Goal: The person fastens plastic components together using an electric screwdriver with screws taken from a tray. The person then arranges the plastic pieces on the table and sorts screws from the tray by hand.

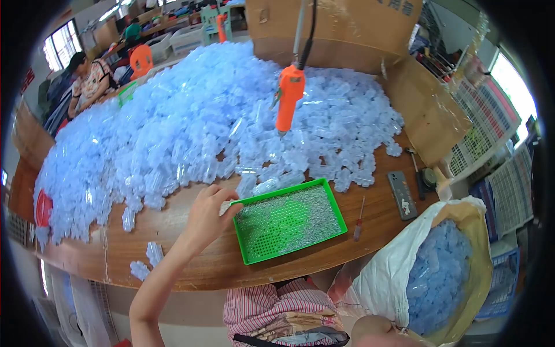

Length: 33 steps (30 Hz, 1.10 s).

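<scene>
My left hand (207,217) is at the near-left edge of the pile, its fingers curled and its thumb by the upper left corner of a green tray (245,256). Something whitish shows between thumb and fingers, too small to name. Many small silvery metal pieces (319,215) lie in the tray, thickest on its right side. An orange electric screwdriver (291,95) hangs tip down above the pile of clear bluish plastic pieces (191,110). Of my right arm only a blurred part (376,332) appears at the bottom; the hand is out of view.
A small screwdriver (358,222) and a phone (401,195) lie right of the tray on the wooden table (185,269). A white sack (384,283) of plastic pieces stands at the right. Cardboard (335,34) walls the back. Another person (92,78) sits far left.
</scene>
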Each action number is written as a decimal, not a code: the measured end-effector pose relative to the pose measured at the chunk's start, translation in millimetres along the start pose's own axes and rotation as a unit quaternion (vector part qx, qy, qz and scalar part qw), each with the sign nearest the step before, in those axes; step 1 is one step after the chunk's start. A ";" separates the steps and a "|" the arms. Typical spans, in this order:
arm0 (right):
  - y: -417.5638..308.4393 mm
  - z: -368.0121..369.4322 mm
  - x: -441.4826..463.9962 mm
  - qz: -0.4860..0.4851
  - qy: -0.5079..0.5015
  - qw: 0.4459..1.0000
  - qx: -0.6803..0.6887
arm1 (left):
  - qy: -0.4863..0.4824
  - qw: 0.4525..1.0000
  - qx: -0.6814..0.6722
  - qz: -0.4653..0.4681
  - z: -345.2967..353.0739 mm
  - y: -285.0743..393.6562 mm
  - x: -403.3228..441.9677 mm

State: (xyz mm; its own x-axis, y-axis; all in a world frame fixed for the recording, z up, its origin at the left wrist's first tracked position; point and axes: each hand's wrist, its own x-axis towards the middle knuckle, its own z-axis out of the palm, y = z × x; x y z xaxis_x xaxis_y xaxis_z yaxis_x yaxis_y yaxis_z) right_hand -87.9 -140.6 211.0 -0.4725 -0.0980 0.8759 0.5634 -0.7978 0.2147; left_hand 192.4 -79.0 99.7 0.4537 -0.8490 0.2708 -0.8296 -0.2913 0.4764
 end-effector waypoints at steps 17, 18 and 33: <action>77.7 -22.8 -181.0 0.378 -0.700 0.601 -0.073 | 0.078 0.970 0.036 -0.227 -54.4 -31.1 -103.5; 77.3 -22.9 -182.8 0.375 -0.708 0.592 -0.091 | 0.085 0.966 0.037 -0.241 -60.2 -34.7 -114.8; 66.2 -37.4 -163.8 0.384 -0.730 0.530 -0.198 | 0.108 0.914 0.170 -0.352 -95.6 -82.6 -197.2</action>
State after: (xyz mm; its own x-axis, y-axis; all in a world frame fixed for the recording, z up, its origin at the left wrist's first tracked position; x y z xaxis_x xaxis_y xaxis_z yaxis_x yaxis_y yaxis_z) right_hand 1.5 -199.6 65.6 0.9832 -0.1511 0.1020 -0.1141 -0.9465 -0.3018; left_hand 202.6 154.6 87.0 0.9374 -0.3023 0.1728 -0.3436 -0.8834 0.3187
